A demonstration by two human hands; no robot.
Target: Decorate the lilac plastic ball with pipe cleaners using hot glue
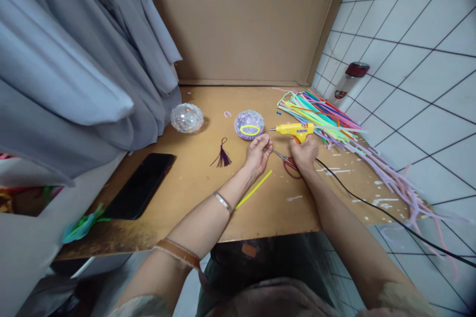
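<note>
My right hand [305, 152] is wrapped round the grip of a yellow hot glue gun [295, 129], its nozzle pointing left. Just in front of the nozzle is my left hand [259, 153], fingertips pinched together; whatever they hold is too small to make out. Beyond the left fingertips sits a clear ball [250, 118] with a lilac fuzzy band and a yellow oval ring [250, 131] on its near side. Scissors [289, 164] with red handles lie partly under my right hand. A yellow pipe cleaner [254, 189] rests beside my left forearm.
A second clear ball [187, 118], a dark tassel [223, 155] and a black phone [139, 186] lie on the left. Coloured pipe cleaners [320, 111] pile up by the tiled wall, near a red-lidded bottle [350, 80]. The gun's black cord [366, 201] trails right.
</note>
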